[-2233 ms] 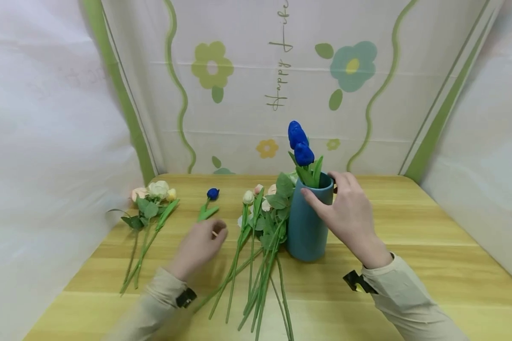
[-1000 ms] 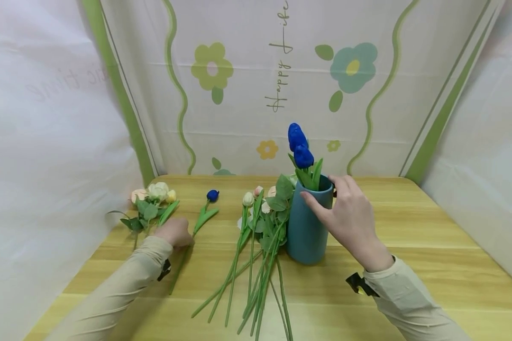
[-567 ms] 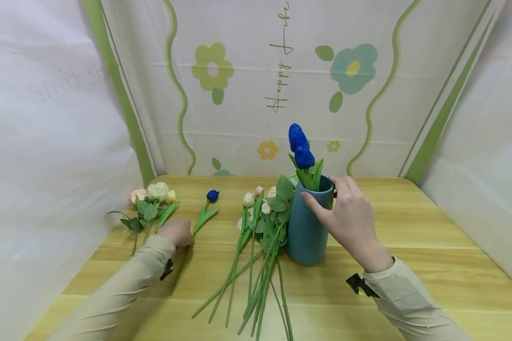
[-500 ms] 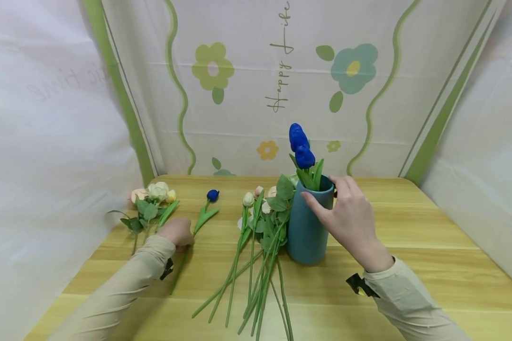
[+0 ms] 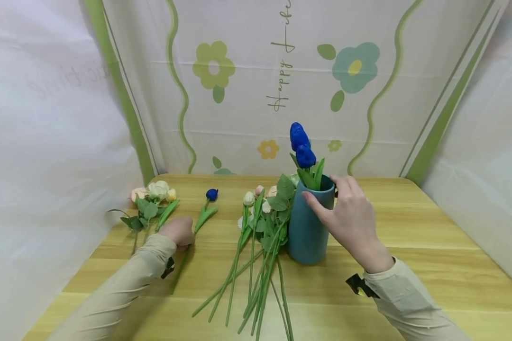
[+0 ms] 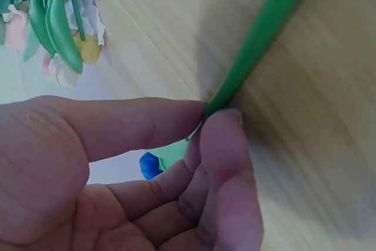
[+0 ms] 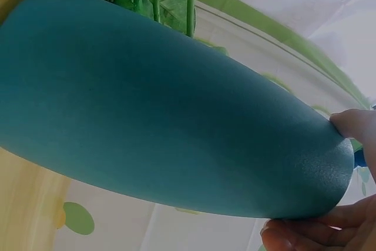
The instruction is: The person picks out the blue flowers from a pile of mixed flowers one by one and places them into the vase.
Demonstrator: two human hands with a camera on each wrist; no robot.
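Note:
My left hand pinches the green stem of a blue tulip between thumb and index finger, low over the wooden table. The tulip's bloom points to the back of the table. My right hand grips a tall blue-grey vase near its rim, thumb on the front and fingers round the far side. Two blue tulips with green leaves stand upright in the vase. In the right wrist view the vase wall fills most of the picture, fingertips at its mouth.
A pile of pale tulips and leafy stems lies just left of the vase, stems toward me. Cream and peach flowers lie at the table's left edge, beyond my left hand. A printed curtain hangs behind the wooden table.
My left hand moved left and down from above the table's middle to the lone blue tulip's stem and pinched it; lately it has hardly moved. The right hand stays on the vase.

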